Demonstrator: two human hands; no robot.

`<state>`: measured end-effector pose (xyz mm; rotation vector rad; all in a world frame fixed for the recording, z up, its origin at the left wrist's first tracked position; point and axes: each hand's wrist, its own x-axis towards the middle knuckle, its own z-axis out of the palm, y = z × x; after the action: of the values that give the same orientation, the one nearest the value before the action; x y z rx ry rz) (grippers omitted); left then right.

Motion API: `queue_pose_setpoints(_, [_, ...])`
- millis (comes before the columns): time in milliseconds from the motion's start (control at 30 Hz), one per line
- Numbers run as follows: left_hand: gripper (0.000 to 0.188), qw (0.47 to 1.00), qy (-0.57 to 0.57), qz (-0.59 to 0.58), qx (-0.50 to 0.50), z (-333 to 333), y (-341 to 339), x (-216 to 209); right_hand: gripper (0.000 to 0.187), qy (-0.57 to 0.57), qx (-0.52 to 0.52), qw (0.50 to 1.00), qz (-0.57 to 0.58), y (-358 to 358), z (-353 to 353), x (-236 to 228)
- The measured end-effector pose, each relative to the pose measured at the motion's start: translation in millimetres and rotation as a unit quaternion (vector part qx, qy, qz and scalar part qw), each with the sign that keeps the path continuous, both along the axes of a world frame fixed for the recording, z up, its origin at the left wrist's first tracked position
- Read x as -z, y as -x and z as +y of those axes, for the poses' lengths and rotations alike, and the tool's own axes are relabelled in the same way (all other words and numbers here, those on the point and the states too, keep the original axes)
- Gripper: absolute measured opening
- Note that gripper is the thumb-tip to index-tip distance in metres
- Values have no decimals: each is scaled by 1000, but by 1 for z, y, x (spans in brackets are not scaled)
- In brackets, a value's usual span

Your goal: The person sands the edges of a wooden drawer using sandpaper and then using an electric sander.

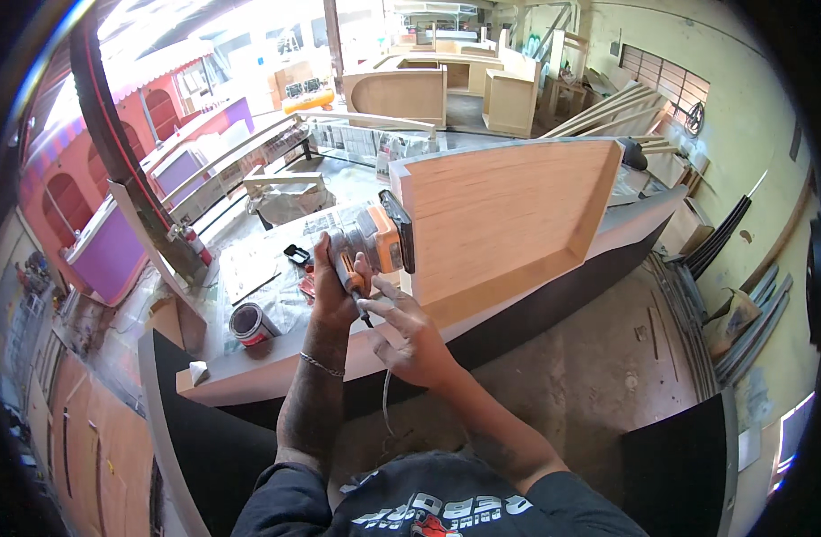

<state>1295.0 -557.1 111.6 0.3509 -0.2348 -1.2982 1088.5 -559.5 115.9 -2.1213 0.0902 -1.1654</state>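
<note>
My left hand (331,291) is wrapped round the grey and orange body of a power sander (385,240), raised above the counter. The sander's black pad is turned toward the left end of an upright wooden panel (509,210) with a raised rim; I cannot tell whether they touch. My right hand (412,336) is just behind the sander, by the base of its cord (389,403). Its dusty fingers are spread, the fingertips close to or touching the tool's rear end. The cord hangs down below my hands.
A curved counter (276,362) with a dark front runs before me. On it stand an open can (251,324) and plastic sheeting (289,228). A dark post (128,152) rises at left. Wooden cabinets (397,94) stand behind; long strips (741,219) lean along the right wall.
</note>
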Motion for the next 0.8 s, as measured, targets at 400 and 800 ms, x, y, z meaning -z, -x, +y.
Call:
queue_pose_setpoints(400, [54,989,80,74,97,-7,-6,-33,38,-274,75,949,133,76,-16,140])
queue_pose_setpoints(800, [57,991,73,69,90,-13,-10,-56,37,-306,295,841,335,196,-21,261])
